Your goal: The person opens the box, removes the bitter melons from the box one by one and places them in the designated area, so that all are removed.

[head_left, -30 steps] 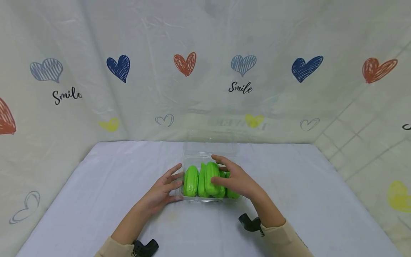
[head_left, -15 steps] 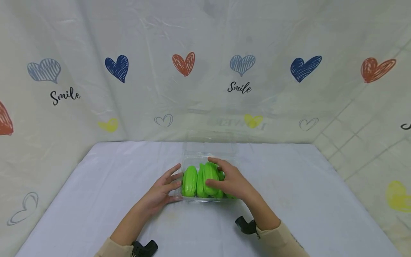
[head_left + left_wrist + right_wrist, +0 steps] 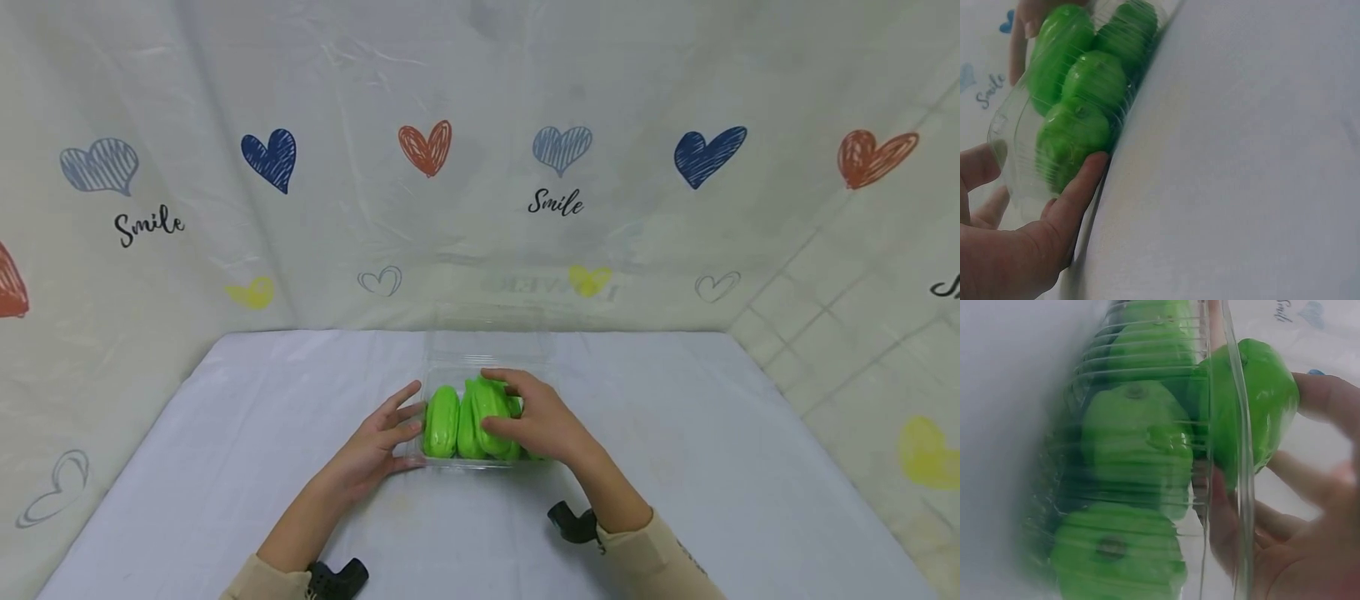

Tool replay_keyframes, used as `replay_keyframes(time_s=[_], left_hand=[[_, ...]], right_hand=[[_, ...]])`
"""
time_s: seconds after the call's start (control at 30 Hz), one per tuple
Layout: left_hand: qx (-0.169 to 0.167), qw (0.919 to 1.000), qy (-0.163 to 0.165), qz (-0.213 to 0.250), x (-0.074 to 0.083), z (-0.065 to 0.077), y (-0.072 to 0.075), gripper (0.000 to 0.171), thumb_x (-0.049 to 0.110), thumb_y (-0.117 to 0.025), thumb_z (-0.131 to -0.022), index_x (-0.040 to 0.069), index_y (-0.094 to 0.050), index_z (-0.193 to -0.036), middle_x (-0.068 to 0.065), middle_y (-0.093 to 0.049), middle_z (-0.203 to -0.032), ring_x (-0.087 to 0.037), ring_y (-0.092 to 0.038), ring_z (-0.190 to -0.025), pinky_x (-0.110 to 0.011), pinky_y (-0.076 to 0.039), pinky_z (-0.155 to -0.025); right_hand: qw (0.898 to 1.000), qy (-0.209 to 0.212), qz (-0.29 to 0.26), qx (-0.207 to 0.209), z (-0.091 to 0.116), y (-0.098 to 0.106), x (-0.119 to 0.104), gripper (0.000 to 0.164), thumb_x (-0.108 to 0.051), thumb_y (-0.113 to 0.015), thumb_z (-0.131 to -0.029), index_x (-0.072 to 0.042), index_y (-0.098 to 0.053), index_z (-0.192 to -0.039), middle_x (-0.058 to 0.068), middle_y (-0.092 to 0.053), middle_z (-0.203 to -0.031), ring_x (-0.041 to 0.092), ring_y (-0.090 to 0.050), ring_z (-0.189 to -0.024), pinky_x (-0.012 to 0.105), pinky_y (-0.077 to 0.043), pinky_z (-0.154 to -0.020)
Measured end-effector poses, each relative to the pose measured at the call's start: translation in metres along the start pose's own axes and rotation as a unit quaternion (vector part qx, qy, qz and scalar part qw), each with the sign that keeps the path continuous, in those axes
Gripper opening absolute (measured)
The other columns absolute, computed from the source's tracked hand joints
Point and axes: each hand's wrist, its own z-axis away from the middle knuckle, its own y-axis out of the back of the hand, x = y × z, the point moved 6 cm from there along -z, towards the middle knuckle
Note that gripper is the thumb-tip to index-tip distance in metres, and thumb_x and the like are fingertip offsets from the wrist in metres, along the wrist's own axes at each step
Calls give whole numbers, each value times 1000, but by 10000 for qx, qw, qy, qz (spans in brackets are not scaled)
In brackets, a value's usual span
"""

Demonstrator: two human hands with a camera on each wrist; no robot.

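Note:
A clear plastic clamshell box [image 3: 465, 466] sits on the table and contains several glossy green, long vegetable-like pieces [image 3: 442, 422]. One more green piece [image 3: 1266, 403] lies on top of the others and rises above the rim in the right wrist view. My right hand [image 3: 551, 423] holds this top piece, thumb on the near side and fingers beyond it. Part of the pieces at the right is hidden under that hand. At the box's left side my left hand [image 3: 375, 446] rests spread fingers against the wall, with its thumb [image 3: 1082, 187] along the front corner.
The box's transparent lid [image 3: 487, 337] stands open behind it, near the table's back edge. A white cloth [image 3: 675, 467] covers the table. Beyond it hangs a pale curtain [image 3: 337, 192] printed with hearts.
My right hand has shifted slightly left and closer over the top green piece, covering more of the pieces at the right. The left hand and the box hold their place.

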Motion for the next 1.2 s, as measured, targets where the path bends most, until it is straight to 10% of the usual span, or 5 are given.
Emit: replay_keyframes(time_s=[1.2], left_hand=[[-99, 9999, -36, 92, -1, -1, -1, 68, 14, -55, -102, 28, -21, -159, -18, -16, -163, -45, -19, -148, -54, -50, -96]], right_hand=[[9961, -297, -805, 195, -3, 37, 21, 58, -29, -73, -90, -23, -53, -144, 0, -47, -151, 34, -43, -140, 55, -46, -100]])
